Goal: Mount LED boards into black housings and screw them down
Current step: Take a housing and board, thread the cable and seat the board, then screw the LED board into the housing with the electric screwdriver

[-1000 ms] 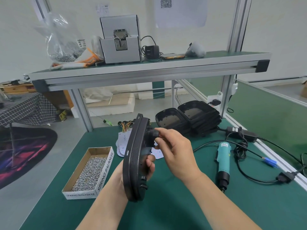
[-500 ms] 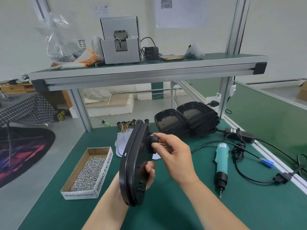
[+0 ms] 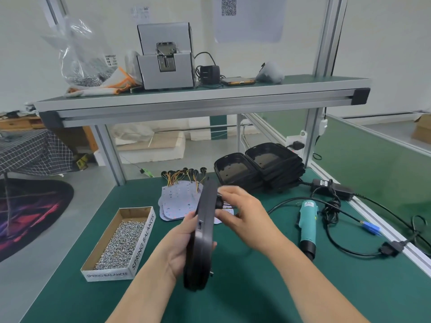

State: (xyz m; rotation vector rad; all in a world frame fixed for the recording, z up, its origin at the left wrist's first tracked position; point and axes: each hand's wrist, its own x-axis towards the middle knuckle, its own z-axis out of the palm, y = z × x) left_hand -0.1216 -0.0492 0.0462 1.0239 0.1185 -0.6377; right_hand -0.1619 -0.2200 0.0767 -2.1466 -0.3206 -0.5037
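Housing (image 3: 202,236) up on edge above the counter (image 3: 268,294), tilted, its thin rim toward the camera. Left hand (image 3: 179,249) wraps the lower half, fingers curled behind, thumb on the near face. Right hand (image 3: 243,217) is at the upper back, fingertips pinching a small black fitting (image 3: 219,201) with orange wires; it is motion-blurred. Behind lie the pale LED boards (image 3: 175,201) and two stacks of empty housings (image 3: 263,170). Screw box (image 3: 121,241) sits left, teal electric screwdriver (image 3: 307,226) right.
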